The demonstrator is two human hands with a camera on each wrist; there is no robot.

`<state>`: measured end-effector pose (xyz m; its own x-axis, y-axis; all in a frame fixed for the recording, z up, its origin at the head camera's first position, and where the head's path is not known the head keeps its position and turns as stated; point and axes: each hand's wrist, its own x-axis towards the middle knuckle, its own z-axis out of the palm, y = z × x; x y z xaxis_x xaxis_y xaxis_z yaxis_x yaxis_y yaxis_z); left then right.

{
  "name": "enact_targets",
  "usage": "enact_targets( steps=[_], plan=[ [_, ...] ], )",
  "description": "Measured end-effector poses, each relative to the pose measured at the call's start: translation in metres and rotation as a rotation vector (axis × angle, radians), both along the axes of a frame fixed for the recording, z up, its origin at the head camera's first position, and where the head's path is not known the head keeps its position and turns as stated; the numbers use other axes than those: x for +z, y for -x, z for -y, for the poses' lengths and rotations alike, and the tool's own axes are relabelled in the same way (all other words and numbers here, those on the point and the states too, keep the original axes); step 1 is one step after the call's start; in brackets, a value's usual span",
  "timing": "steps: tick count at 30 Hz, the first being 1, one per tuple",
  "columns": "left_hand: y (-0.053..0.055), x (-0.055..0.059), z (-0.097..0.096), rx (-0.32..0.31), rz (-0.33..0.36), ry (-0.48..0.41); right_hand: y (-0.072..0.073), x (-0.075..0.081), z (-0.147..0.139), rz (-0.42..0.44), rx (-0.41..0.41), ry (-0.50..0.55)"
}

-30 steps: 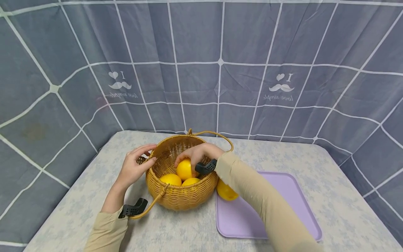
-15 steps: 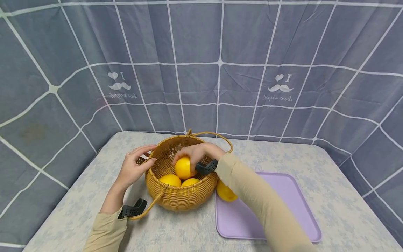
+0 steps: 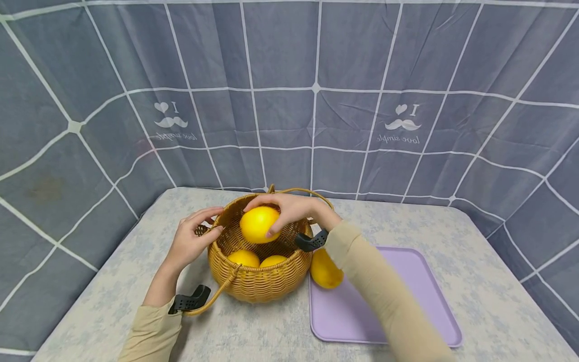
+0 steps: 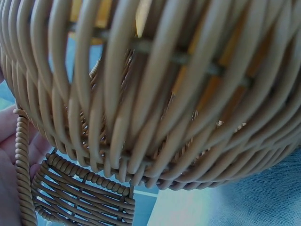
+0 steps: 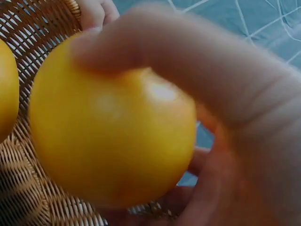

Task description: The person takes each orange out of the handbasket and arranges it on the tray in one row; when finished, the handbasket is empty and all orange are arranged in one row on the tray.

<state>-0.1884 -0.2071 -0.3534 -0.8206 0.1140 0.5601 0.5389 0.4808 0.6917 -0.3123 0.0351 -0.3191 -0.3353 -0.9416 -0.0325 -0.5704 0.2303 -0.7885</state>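
Note:
My right hand (image 3: 291, 208) grips a smooth yellow fruit (image 3: 260, 224), rounded and slightly oval, over the opening of a wicker basket (image 3: 267, 284). In the right wrist view the thumb (image 5: 155, 42) lies across the held fruit (image 5: 113, 127), with fingers behind it. Two more yellow fruits (image 3: 244, 258) show low inside the basket. At the basket's left rim my left hand (image 3: 192, 241) holds on with thumb and fingers. The left wrist view shows the basket's woven wall (image 4: 150, 94) close up, with that hand (image 4: 9, 146) partly hidden behind a cord-like handle.
A lilac tray (image 3: 348, 317) lies right of the basket, one yellow fruit (image 3: 326, 271) at its left end, partly behind the right sleeve (image 3: 384, 281). One basket handle (image 3: 217, 294) reaches over the left wrist. A grey checked curtain (image 3: 289, 120) hangs behind the table (image 3: 452, 226).
My right hand has lifted the yellow fruit up from among the others, toward the back of the basket opening. My left hand keeps its place at the rim.

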Motion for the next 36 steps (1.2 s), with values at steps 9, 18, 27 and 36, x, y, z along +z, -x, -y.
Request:
enact_targets(
  steps=[9, 18, 27, 36],
  plan=[
    [0.0, -0.001, 0.0, 0.003, -0.001, -0.002, -0.012, 0.004, -0.029, 0.004, -0.124, 0.19],
    [0.0, 0.0, 0.0, 0.008, -0.002, -0.005, -0.037, 0.009, -0.052, 0.093, -0.257, 0.278],
    [0.001, -0.001, 0.001, 0.006, -0.012, -0.001, -0.064, 0.007, -0.078, 0.053, -0.416, 0.367],
    [0.023, -0.031, 0.016, 0.008, -0.027, -0.005, -0.093, -0.008, -0.109, 0.083, -0.603, 0.441]
  ],
)
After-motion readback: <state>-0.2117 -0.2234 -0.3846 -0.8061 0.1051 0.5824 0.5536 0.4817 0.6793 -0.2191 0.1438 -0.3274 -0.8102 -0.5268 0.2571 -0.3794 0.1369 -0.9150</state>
